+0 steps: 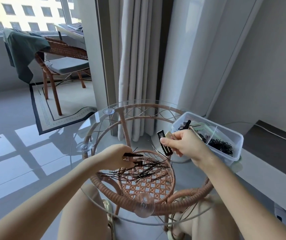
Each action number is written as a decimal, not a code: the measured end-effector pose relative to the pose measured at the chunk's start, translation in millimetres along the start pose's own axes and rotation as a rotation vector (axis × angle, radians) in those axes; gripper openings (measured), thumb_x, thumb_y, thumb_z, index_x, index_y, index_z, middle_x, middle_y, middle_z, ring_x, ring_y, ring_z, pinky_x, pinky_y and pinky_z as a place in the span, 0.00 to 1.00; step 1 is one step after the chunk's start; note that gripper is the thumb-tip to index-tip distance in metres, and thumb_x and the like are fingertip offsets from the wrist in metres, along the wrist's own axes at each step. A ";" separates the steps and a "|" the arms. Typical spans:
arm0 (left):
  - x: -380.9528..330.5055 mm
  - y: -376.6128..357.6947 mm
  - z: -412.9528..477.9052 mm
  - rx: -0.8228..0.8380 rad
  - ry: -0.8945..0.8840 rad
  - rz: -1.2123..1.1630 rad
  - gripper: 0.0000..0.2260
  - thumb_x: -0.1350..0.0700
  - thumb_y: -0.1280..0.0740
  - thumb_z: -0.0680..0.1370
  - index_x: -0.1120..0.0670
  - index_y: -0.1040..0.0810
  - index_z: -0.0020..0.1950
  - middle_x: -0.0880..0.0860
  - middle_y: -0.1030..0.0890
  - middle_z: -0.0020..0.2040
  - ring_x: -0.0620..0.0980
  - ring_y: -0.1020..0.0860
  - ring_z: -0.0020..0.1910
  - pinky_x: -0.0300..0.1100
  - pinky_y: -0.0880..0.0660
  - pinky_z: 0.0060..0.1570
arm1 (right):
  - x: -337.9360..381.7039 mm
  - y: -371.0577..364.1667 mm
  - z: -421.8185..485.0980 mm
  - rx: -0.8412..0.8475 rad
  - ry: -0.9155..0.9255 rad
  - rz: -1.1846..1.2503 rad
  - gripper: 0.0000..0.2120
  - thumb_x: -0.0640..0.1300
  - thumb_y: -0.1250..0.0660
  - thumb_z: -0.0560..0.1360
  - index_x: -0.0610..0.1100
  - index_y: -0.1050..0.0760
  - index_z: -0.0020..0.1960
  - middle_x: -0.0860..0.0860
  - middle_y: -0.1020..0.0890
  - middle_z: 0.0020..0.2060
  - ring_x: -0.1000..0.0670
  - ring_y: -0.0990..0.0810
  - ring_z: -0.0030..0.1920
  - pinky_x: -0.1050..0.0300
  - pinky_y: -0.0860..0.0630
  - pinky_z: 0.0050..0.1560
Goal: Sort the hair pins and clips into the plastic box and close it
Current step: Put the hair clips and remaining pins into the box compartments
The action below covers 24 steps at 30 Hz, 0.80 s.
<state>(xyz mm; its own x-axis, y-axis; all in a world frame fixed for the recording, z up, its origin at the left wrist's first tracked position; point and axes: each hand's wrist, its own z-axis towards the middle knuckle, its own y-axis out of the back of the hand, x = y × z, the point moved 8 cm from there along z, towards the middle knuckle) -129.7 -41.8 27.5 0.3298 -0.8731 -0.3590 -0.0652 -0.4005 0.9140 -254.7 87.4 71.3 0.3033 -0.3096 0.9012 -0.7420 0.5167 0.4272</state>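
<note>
A clear plastic box stands open at the right edge of the round glass table, with clips in its near-left part and a heap of black pins in its right part. My right hand hovers just left of the box, shut on a black snap clip and a beige clip. A pile of loose black bobby pins lies on the glass in the middle. My left hand rests at the pile's left end, gripping dark brown clips.
The glass top sits on a rattan frame with suction cups. A curtain hangs behind the table. A rattan chair with a green cloth stands far left. A low dark bench runs along the right wall.
</note>
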 end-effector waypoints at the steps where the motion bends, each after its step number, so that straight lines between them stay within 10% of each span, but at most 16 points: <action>1: 0.4 2.3 2.0 0.004 0.008 -0.002 0.06 0.51 0.33 0.74 0.51 0.27 0.41 0.44 0.31 0.32 0.42 0.34 0.30 0.36 0.38 0.31 | 0.2 8.2 -1.2 -0.019 -0.002 0.021 0.15 0.46 0.28 0.71 0.38 0.27 0.33 0.48 0.30 0.24 0.53 0.34 0.24 0.61 0.35 0.26; 7: -37.6 44.5 28.9 -0.120 0.031 -0.184 0.10 0.53 0.37 0.77 0.57 0.30 0.39 0.49 0.30 0.32 0.46 0.33 0.29 0.36 0.37 0.29 | -20.6 93.1 21.7 -0.395 -0.086 -0.008 0.14 0.45 0.30 0.72 0.37 0.27 0.34 0.45 0.30 0.25 0.49 0.34 0.24 0.58 0.37 0.26; 11: -97.8 74.8 73.2 -0.208 0.041 -0.321 0.07 0.54 0.39 0.77 0.57 0.26 0.45 0.51 0.26 0.33 0.47 0.31 0.28 0.37 0.36 0.25 | -39.3 106.2 50.5 -0.363 -0.218 0.018 0.11 0.44 0.30 0.73 0.35 0.26 0.41 0.43 0.24 0.31 0.47 0.26 0.29 0.57 0.25 0.26; 15: -127.9 68.5 111.9 -0.178 0.097 -0.411 0.13 0.58 0.41 0.77 0.64 0.23 0.55 0.56 0.23 0.39 0.53 0.24 0.39 0.38 0.27 0.35 | -43.4 111.8 55.1 -0.378 -0.213 -0.076 0.25 0.49 0.34 0.71 0.25 0.26 0.48 0.34 0.18 0.40 0.38 0.18 0.43 0.40 0.22 0.53; 19: -114.8 67.2 108.3 -0.167 0.107 -0.362 0.12 0.64 0.46 0.78 0.59 0.25 0.41 0.58 0.26 0.44 0.53 0.27 0.44 0.35 0.30 0.37 | -17.7 115.4 22.0 -0.520 -0.025 -0.199 0.18 0.43 0.43 0.73 0.27 0.25 0.45 0.36 0.20 0.35 0.36 0.21 0.40 0.43 0.21 0.46; 22: -77.1 80.9 73.3 -0.347 0.033 -0.214 0.13 0.59 0.45 0.79 0.60 0.23 0.43 0.56 0.22 0.40 0.54 0.26 0.33 0.40 0.28 0.29 | -6.8 78.2 -14.6 -0.422 0.107 -0.112 0.13 0.41 0.42 0.79 0.36 0.21 0.51 0.42 0.16 0.43 0.43 0.18 0.47 0.44 0.21 0.53; 24: -37.0 74.5 43.2 -0.426 0.078 -0.184 0.15 0.56 0.44 0.80 0.61 0.20 0.49 0.57 0.18 0.48 0.55 0.20 0.42 0.46 0.22 0.43 | -15.5 39.0 -30.7 -0.232 0.118 -0.138 0.14 0.44 0.43 0.80 0.40 0.23 0.58 0.43 0.17 0.50 0.46 0.19 0.52 0.49 0.23 0.58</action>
<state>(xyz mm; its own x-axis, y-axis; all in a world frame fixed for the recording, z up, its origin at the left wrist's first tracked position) -187.5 -51.4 100.6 0.3704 -0.7684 -0.5219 0.3882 -0.3824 0.8385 -270.0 136.8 76.2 0.4691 -0.3018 0.8300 -0.5362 0.6494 0.5392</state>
